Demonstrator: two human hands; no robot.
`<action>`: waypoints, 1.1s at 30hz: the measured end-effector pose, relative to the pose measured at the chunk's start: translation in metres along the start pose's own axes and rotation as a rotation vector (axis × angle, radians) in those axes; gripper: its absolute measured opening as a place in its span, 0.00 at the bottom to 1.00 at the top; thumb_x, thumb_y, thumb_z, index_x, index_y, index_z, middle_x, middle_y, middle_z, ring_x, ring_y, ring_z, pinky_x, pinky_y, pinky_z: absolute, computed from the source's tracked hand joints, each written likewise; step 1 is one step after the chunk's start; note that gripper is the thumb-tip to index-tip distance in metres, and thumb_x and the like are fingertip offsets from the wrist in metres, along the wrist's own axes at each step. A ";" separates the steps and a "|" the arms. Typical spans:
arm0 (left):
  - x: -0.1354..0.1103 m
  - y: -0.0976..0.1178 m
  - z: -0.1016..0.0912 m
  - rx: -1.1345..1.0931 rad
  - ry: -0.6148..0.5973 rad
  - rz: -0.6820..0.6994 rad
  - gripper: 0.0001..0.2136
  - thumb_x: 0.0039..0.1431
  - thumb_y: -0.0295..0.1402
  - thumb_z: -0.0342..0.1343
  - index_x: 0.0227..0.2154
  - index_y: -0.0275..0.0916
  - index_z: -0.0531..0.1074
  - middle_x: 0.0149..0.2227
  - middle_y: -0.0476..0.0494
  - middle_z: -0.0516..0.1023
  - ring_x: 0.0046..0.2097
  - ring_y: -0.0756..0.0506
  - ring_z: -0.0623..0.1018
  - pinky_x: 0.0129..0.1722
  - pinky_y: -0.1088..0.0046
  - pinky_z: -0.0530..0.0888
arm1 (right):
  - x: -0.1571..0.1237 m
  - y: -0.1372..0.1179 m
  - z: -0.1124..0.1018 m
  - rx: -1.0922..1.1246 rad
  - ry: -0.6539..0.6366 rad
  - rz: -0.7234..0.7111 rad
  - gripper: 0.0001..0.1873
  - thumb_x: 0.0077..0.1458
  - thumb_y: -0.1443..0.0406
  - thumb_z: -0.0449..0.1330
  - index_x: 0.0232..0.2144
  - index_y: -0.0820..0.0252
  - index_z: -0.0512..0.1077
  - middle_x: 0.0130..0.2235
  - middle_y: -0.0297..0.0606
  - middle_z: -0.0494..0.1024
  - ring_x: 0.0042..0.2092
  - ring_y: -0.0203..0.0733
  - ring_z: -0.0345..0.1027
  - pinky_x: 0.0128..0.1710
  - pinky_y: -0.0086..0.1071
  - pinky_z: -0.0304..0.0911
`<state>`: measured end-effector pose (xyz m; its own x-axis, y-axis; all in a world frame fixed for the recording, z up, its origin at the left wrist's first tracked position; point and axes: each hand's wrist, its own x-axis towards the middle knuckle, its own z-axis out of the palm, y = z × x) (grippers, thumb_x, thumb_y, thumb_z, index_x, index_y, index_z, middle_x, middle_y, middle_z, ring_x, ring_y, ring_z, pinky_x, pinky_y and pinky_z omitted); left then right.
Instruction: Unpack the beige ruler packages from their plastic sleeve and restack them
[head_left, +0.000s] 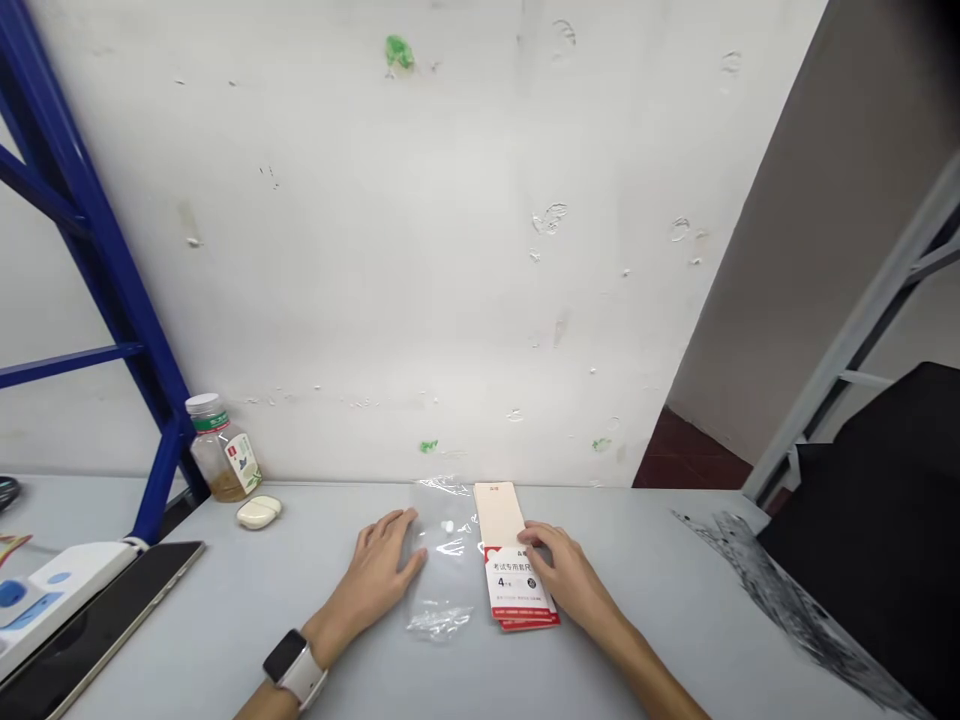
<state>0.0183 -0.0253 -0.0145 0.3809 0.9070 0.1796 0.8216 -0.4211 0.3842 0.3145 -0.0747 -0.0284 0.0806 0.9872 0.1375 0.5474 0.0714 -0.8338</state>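
Observation:
My left hand (382,565) lies on the table with fingers spread, its fingertips at the left edge of a clear plastic bag (450,575). The bag is flat and see-through, with shiny creases. Just right of it is a stack of long cards: a beige strip (499,512) toward the wall and a red-and-white printed card (517,590) toward me, with another red edge peeking out beneath. My right hand (566,575) rests at the right side of these cards, fingertips and thumb touching them, fingers loosely apart. A watch (286,657) is on my left wrist.
At the left stand a capped plastic jar (225,455), a cream earbud case (259,512), a phone (105,625) and a white power strip (60,595). A blue metal frame (112,230) rises there. A black item (877,530) covers the right edge; a white wall (420,250) backs the table.

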 end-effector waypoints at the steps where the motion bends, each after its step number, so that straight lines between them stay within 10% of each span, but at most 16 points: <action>1: 0.000 -0.001 0.001 0.031 0.017 0.014 0.22 0.65 0.43 0.45 0.59 0.42 0.61 0.62 0.37 0.65 0.65 0.36 0.60 0.61 0.51 0.57 | 0.000 -0.001 0.001 -0.011 0.003 0.001 0.12 0.56 0.60 0.53 0.38 0.52 0.76 0.52 0.38 0.76 0.55 0.50 0.67 0.55 0.44 0.61; 16: 0.007 -0.010 -0.006 0.187 -0.125 0.196 0.26 0.68 0.49 0.38 0.64 0.44 0.57 0.67 0.43 0.57 0.67 0.41 0.58 0.65 0.57 0.56 | 0.002 -0.003 -0.007 -0.113 -0.061 0.039 0.18 0.57 0.59 0.49 0.44 0.55 0.73 0.48 0.41 0.77 0.49 0.48 0.71 0.50 0.40 0.66; 25: 0.006 -0.014 0.006 0.201 0.003 0.155 0.27 0.65 0.53 0.42 0.61 0.44 0.62 0.66 0.42 0.60 0.66 0.37 0.59 0.63 0.54 0.59 | -0.007 -0.021 -0.004 -0.439 -0.268 -0.072 0.37 0.59 0.42 0.45 0.65 0.49 0.56 0.71 0.32 0.44 0.71 0.49 0.34 0.69 0.48 0.30; 33: 0.008 -0.012 0.007 0.217 -0.072 0.227 0.33 0.65 0.54 0.41 0.68 0.43 0.47 0.68 0.41 0.56 0.68 0.39 0.56 0.67 0.53 0.50 | -0.006 -0.023 -0.002 -0.515 -0.353 -0.091 0.41 0.59 0.38 0.39 0.67 0.49 0.50 0.71 0.30 0.39 0.71 0.47 0.28 0.69 0.46 0.24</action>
<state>0.0148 -0.0130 -0.0239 0.5874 0.7910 0.1709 0.7805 -0.6096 0.1385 0.3031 -0.0826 -0.0095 -0.2166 0.9743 -0.0624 0.8772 0.1662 -0.4504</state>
